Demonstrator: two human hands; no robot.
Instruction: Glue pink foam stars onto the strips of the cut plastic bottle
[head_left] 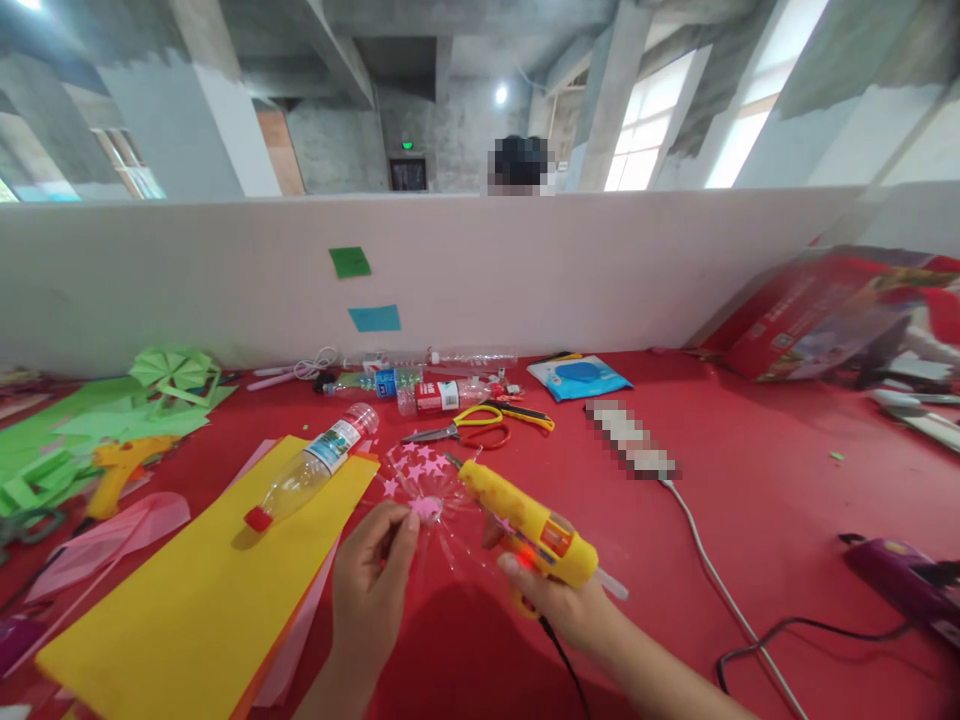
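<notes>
Far left, a bottle point(304, 480) lies on yellow paper point(180, 590); now the left hand point(375, 565), thumb and finger pressed together, any grip unclear, beside star-dotted clear plastic point(424, 488) mid-bench point(660, 630); rightward, the right hand point(551, 592) clasps a yellow glue gun point(517, 505)!

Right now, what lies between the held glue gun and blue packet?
The head view shows scissors and a yellow cutter between the glue gun and packet.
</notes>
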